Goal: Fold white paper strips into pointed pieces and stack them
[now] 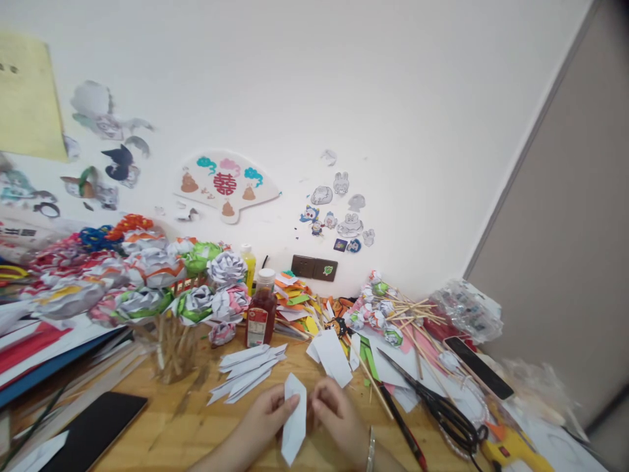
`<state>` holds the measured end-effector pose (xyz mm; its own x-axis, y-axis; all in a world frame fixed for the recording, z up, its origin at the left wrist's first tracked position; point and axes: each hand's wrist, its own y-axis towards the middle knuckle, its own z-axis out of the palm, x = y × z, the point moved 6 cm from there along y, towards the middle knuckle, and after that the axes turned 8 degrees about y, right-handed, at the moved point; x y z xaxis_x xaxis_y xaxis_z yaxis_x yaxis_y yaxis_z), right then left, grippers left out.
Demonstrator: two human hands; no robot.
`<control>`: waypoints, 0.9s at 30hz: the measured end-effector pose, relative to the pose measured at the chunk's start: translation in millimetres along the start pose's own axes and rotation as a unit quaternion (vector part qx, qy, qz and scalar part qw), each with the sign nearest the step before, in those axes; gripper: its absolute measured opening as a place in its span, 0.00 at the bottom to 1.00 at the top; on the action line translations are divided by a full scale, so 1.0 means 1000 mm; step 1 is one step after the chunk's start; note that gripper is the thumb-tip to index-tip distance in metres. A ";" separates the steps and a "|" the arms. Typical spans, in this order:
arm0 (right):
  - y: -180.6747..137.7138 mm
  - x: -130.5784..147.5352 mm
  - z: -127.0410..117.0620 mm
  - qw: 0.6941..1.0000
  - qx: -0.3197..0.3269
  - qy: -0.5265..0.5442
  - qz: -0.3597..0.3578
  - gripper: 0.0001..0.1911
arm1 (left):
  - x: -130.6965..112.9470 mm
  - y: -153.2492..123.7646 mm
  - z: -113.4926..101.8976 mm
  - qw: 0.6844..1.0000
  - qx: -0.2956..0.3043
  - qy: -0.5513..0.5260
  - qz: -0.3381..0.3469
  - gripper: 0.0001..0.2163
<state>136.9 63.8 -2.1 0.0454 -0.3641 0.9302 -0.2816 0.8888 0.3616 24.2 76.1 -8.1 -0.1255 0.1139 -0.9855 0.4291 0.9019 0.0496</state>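
Low in the middle of the head view, my left hand (269,412) is closed on a folded piece of white paper (295,423), thumb on its front face. The paper is long, with pointed ends, and stands nearly upright. Just right of it my right hand (338,414) has its fingers curled and pressed together; whether anything is between them is hidden. Behind my left hand lies a pile of folded white paper strips (250,368). Flat white paper sheets (331,357) rest beyond my right hand.
Paper flowers (157,269) fill a holder at left, beside a brown-red bottle (260,311) and a black tablet-like slab (95,429). At right lie black scissors (442,410), a pen (405,429), a phone (479,367), a yellow tool (514,449) and thin sticks (410,311).
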 end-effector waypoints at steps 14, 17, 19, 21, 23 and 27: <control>0.002 0.030 -0.006 0.970 -0.020 -0.212 -0.118 0.15 | -0.005 -0.001 0.003 0.999 0.037 0.001 0.002 0.19; 0.003 0.026 -0.018 0.963 -0.073 -0.237 -0.107 0.16 | 0.007 0.002 0.007 0.996 0.063 -0.048 -0.044 0.19; 0.003 0.024 -0.021 0.962 -0.088 -0.239 -0.100 0.16 | 0.010 0.003 0.005 0.995 0.046 -0.061 -0.059 0.19; 0.004 0.024 -0.022 0.965 -0.084 -0.230 -0.097 0.14 | 0.011 0.004 0.002 0.995 0.022 -0.070 -0.065 0.19; 0.005 0.024 -0.020 0.970 -0.072 -0.214 -0.096 0.13 | 0.010 0.005 0.000 0.994 0.010 -0.081 -0.067 0.19; 0.006 0.026 -0.017 0.974 -0.054 -0.198 -0.096 0.13 | 0.009 0.006 -0.003 0.992 0.004 -0.106 -0.068 0.20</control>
<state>152.2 64.7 25.3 -0.2925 -0.5858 0.7558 -0.2010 0.8104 0.5504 22.6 83.8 -16.4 0.0083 -0.0990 -0.9951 0.4281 0.8996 -0.0859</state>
